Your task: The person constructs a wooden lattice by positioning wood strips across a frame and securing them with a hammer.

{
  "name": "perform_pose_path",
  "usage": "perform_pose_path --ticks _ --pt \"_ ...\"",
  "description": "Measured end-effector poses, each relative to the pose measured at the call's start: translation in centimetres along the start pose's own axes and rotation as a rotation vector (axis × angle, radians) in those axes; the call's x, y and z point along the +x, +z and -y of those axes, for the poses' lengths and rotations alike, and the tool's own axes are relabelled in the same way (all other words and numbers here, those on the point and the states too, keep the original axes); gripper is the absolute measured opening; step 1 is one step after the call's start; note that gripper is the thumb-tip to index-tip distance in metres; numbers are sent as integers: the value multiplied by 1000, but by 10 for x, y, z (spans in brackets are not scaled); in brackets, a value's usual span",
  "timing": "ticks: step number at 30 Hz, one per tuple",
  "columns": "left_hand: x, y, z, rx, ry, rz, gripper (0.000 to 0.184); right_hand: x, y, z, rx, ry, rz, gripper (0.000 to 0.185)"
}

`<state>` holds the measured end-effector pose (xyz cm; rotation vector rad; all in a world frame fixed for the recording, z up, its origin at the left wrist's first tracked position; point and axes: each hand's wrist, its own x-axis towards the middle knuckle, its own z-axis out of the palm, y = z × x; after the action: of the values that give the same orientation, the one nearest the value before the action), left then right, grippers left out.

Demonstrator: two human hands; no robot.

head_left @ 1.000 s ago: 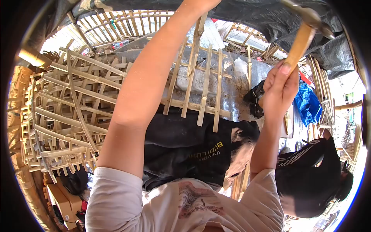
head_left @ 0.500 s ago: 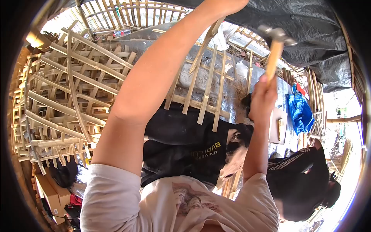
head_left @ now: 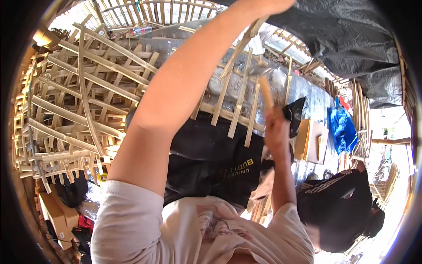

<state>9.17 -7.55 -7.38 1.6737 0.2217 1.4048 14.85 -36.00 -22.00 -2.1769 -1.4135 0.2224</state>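
My right hand point(head_left: 278, 131) is closed round the wooden handle of a hammer point(head_left: 266, 90). Its blurred metal head is over or in front of the thin bamboo slats point(head_left: 239, 97), which are joined by a crosspiece; whether it touches them I cannot tell. My left arm stretches across the view, and my left hand point(head_left: 274, 6) is at the top edge, its fingers hidden. Just below that wrist a thicker bamboo strip point(head_left: 246, 39) slants down to the slats. Black cloth with yellow lettering point(head_left: 211, 154) lies under the slats, in front of my body.
A big stack of bamboo lattice panels point(head_left: 83, 97) fills the left. On the right are a blue plastic bag point(head_left: 342, 130), a wooden board point(head_left: 314, 143) and another person in dark clothes point(head_left: 338, 207). Black sheeting point(head_left: 351, 35) hangs at upper right; a cardboard box point(head_left: 57, 220) stands lower left.
My right hand has swung the hammer left and down, bringing its head over the slats. My left arm has shifted slightly right.
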Motion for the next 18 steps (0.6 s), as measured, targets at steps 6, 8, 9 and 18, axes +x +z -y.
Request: perform_pose_path --ticks 6,8,9,18 --pt "5 -1 2 -19 18 7 41 43 -57 52 582 -57 -417 26" --pt "5 2 3 -56 37 31 41 54 -48 64 770 -139 -529 24" --pt "4 3 2 -64 31 40 40 61 -38 68 786 -164 -582 23" --pt "7 -2 4 -84 -42 91 39 -26 59 -4 113 2 -97 15"
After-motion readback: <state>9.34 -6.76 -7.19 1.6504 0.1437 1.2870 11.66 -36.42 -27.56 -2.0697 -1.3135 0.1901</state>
